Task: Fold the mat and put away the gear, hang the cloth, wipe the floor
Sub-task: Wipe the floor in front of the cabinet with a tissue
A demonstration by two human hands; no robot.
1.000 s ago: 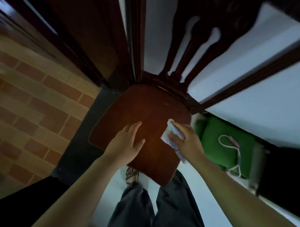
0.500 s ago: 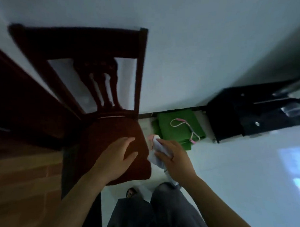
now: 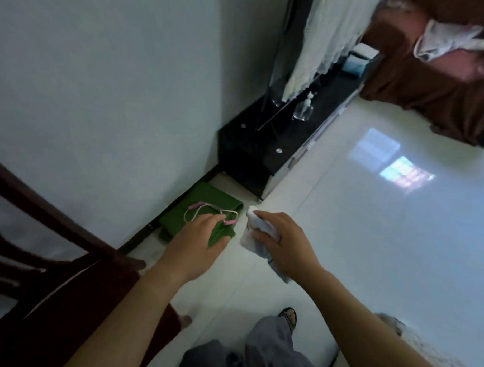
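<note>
A folded green mat [image 3: 204, 198] lies on the white floor against the wall, with a pink-handled skipping rope [image 3: 207, 209] coiled on top of it. My right hand [image 3: 285, 245] grips a crumpled white cloth [image 3: 257, 233] held above the floor, just right of the mat. Between me and the mat's near corner, my left hand [image 3: 197, 242] hangs in the air with relaxed fingers and holds nothing.
A dark wooden chair [image 3: 54, 273] stands at the left by the wall. A black low cabinet [image 3: 267, 145] with a glass bottle [image 3: 304, 108] sits beyond the mat. A brown sofa [image 3: 430, 88] is far right. The glossy white floor [image 3: 371, 215] spreads to the right.
My view has swung right from the chair seat to the mat and floor. My left hand has left the chair seat. The cloth stays in my right hand.
</note>
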